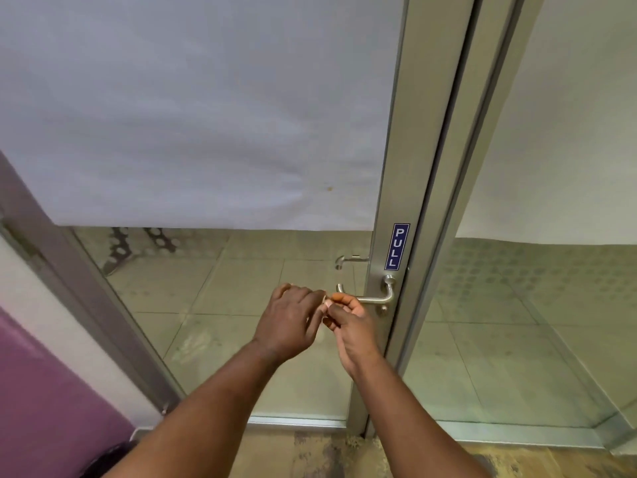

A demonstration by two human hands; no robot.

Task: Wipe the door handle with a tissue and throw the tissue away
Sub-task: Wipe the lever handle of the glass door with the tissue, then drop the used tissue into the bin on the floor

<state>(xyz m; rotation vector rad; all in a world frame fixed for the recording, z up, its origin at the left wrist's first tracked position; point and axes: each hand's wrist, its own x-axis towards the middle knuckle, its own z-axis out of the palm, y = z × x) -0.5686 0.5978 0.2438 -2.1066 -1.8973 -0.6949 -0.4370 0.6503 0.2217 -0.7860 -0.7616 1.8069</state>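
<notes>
Where the two hands meet, a small pale scrap that looks like the tissue [325, 302] peeks out between fingertips, mostly hidden, too small to confirm. The right hand [350, 327] is curled w/ thumb and forefinger pinched at that scrap; the left hand [289, 322] is half closed, back to the camera, fingers bent toward the same spot, so I can't tell if it grips anything. Both hover just in front of the free end of the door handle [374, 298], a metal lever on the door frame [400, 167], approx level w/ it, not clearly touching. A blue PULL sticker [397, 246] sits on the frame just above the handle. A second lever [350, 260] shows through the glass. White sheet [193, 108] covers the upper pane; purple wall [44, 401] at left.
</notes>
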